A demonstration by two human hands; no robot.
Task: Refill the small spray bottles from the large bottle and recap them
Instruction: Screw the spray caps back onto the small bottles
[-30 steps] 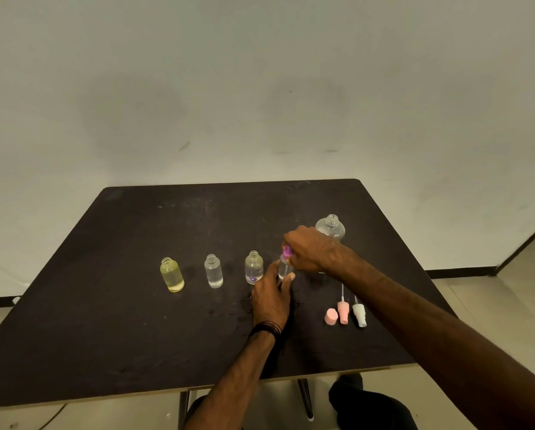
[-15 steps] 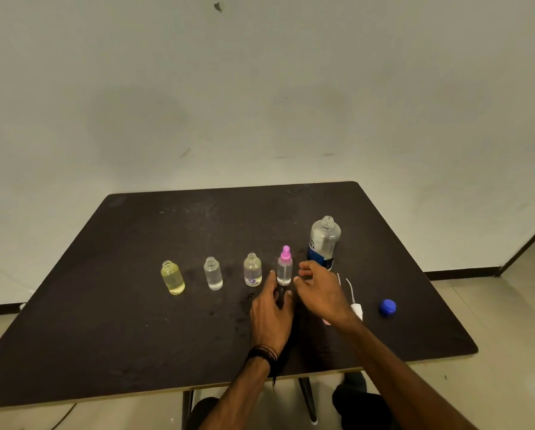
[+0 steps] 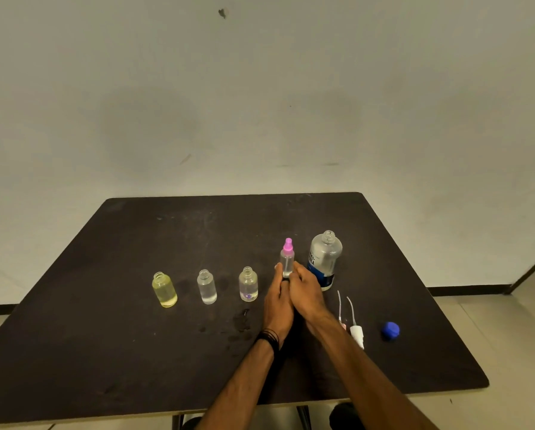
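Four small bottles stand in a row on the black table (image 3: 135, 352). The yellowish bottle (image 3: 164, 290), the clear bottle (image 3: 207, 287) and the third bottle (image 3: 248, 284) have no caps. The fourth bottle (image 3: 287, 259) carries a pink spray cap. My left hand (image 3: 278, 304) holds its base from the left. My right hand (image 3: 306, 293) lies against the left hand, its straight fingertips touching the bottle's right side. The large bottle (image 3: 325, 259), uncapped, stands just to the right.
A white spray cap (image 3: 357, 335) with its tube and a pink one (image 3: 342, 324), partly hidden by my right forearm, lie at the right. A blue cap (image 3: 390, 330) lies further right. Wet spots (image 3: 241, 321) mark the table near the third bottle.
My right hand left the pink cap, dropped toward the loose caps, then came back beside the left hand at the bottle's base. The left hand stayed at the bottle.
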